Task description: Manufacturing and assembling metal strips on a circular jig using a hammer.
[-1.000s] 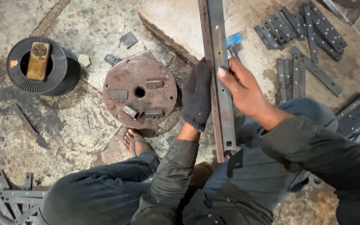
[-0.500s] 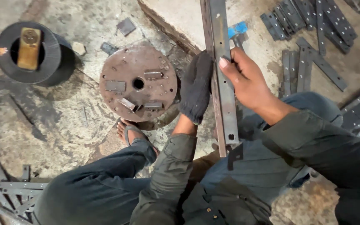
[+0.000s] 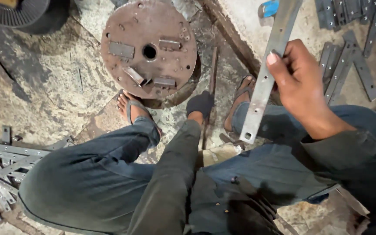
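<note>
The bare right hand (image 3: 299, 82) gripped a drilled metal strip (image 3: 264, 80), tilted clear of the knees. At seven o'clock from it, the gloved left hand (image 3: 200, 104) closed on a rusty bar (image 3: 212, 74), steadying it on the floor (image 3: 44, 87) beside the round plate (image 3: 149, 48).

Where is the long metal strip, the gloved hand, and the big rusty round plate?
Metal strip (image 3: 264, 82), head view, middle of its flat face.
Gloved left hand (image 3: 200, 104), head view, back of the glove.
Rusty round plate (image 3: 170, 26), head view, bare upper surface.

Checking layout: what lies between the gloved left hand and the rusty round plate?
Head view: only bare, stained floor separates the gloved left hand from the rusty round plate.
</note>
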